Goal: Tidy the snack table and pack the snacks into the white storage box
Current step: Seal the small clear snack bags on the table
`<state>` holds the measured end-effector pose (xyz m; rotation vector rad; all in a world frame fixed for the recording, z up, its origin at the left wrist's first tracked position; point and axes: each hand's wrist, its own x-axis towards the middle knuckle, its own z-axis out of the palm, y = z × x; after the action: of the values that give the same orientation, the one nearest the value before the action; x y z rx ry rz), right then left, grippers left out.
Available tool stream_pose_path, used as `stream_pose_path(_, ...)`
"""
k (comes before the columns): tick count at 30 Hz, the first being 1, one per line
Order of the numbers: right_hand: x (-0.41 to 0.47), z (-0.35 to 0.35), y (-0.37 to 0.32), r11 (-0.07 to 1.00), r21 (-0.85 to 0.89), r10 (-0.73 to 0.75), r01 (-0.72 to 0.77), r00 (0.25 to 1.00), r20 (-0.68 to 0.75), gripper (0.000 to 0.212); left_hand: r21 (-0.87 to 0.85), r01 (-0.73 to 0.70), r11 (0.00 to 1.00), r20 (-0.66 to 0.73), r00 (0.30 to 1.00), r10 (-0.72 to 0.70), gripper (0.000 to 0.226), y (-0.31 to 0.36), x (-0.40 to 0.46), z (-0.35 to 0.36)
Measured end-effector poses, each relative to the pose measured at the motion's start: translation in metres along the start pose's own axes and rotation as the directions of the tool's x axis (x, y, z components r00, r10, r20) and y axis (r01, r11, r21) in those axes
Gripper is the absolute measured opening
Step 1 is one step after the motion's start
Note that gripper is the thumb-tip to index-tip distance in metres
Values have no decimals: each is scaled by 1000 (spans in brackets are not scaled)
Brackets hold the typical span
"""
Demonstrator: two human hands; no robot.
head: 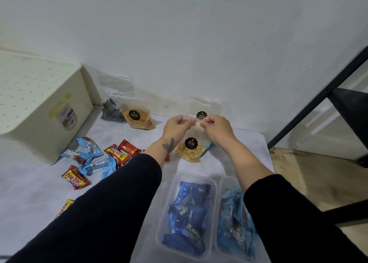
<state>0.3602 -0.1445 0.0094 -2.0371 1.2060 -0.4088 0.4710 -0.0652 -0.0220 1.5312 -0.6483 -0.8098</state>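
- A pale table (229,163) stands against a white wall, with a black frame leaning in at the right.
- Both hands hold up a clear chip pouch (192,143) near the table's far middle. The left hand (176,126) and right hand (216,126) each pinch its top edge with curled fingers.
- The pouch stands upright, long axis running top to bottom, its black round label facing the person and the chips settled at the bottom, which rests on the table.
- Just behind it another clear pouch (205,108) leans on the wall; two more, one of orange sticks (137,115) and one of dark spiral biscuits (112,111), sit further left.
- The white storage box (35,107) sits at the far left, lid on, well apart from the held pouch.
- Loose red and blue candy bars (95,161) lie scattered between box and hands.
- Nearest the person, two clear tubs (191,213) hold blue wrapped snacks.
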Motion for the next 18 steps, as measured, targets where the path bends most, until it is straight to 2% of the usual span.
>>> stream_pose_path(5, -2, 2, -3, 999, 43, -27, 26, 999, 20, 4, -8, 10, 1000, 6, 1000, -10, 4, -1, 2, -2)
stream_pose_path(7, -3, 3, -5, 997, 65, -33, 31, 999, 36, 10, 3, 7, 1000, -6, 1000, -7, 9, -1, 4, -3)
stream_pose_path(13, -3, 4, -9, 1000, -19, -6, 6, 1000, 9, 11, 1, -8, 1000, 25, 1000, 8, 11, 0, 2, -2)
stream_pose_path(16, -4, 4, -10, 1000, -15, -6, 6, 1000, -2, 10, 25, -11, 1000, 30, 999, 10, 15, 0, 2, -4)
stream_pose_path(18, -4, 2, -9, 1000, 6, -11, 11, 1000, 21, 8, 42, -24, 999, 13, 1000, 24, 9, -2, 3, -5)
